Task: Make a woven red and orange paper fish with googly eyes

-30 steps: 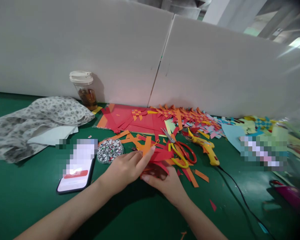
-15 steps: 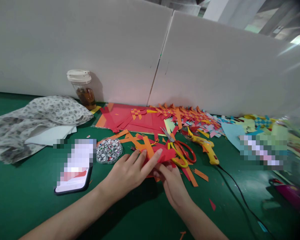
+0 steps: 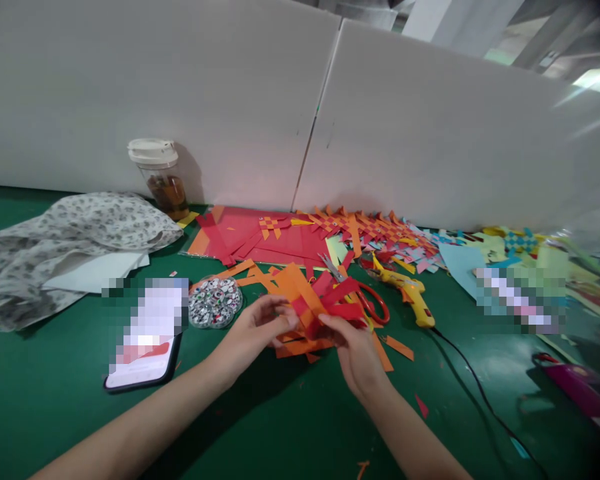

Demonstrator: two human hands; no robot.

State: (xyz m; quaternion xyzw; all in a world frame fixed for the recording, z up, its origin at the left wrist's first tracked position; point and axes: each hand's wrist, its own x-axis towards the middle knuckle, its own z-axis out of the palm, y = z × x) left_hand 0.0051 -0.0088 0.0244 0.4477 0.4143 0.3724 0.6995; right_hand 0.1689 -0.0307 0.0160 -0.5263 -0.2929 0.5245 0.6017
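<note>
Between my hands is a weave of orange and red paper strips (image 3: 307, 307), its loose ends fanning up and to the right. My left hand (image 3: 257, 328) pinches its left side, thumb in front and fingers partly behind the paper. On the right edge, near the red strips, my right hand (image 3: 354, 343) grips it between thumb and fingers. More cut orange strips (image 3: 295, 347) lie just under the piece. Behind it are scissors with red and yellow handles (image 3: 375, 303), partly covered by the red paper.
A yellow glue gun (image 3: 405, 290) with a black cord lies to the right. Leftward are a round case of googly eyes (image 3: 215, 302), a phone (image 3: 145, 340), a patterned cloth (image 3: 90, 217) and a lidded cup (image 3: 163, 180). Woven orange-red fish (image 3: 370, 227) line the white partition (image 3: 205, 100).
The paper weave has been raised and tilted toward me, showing its crossed strips. My left hand has drawn back from on top of it to its left edge; my right hand has shifted to its right edge.
</note>
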